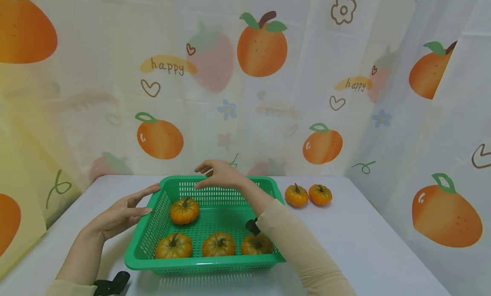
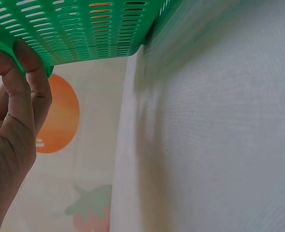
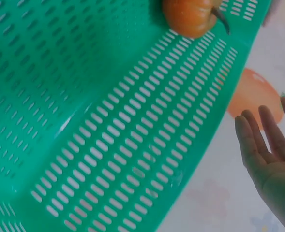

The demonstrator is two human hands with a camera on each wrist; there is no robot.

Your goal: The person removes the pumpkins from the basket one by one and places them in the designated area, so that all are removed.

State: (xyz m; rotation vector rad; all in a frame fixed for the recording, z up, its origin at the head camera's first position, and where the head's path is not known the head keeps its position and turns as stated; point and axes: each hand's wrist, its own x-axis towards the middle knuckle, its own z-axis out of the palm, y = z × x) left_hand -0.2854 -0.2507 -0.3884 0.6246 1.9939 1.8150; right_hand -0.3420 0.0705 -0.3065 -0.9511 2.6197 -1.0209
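A green plastic basket (image 1: 199, 262) with slotted walls stands on the table. One small orange pumpkin (image 1: 184, 211) lies toward its back left; three more, including the middle pumpkin (image 1: 218, 245), line the front side. My left hand (image 1: 116, 215) grips the left rim; in the left wrist view bent fingers (image 2: 36, 72) meet the rim from outside, while the thumb's contact is hard to make out there. Above the back of the basket hovers my right hand (image 1: 220, 174), holding nothing, its fingers relaxed and apart in the right wrist view (image 3: 273, 154).
Two more small pumpkins, a left one (image 1: 296, 196) and a right one (image 1: 320, 194), sit side by side on the white table (image 1: 345, 245), right of the basket. A fruit-printed curtain (image 1: 261, 100) hangs behind the table and along its sides.
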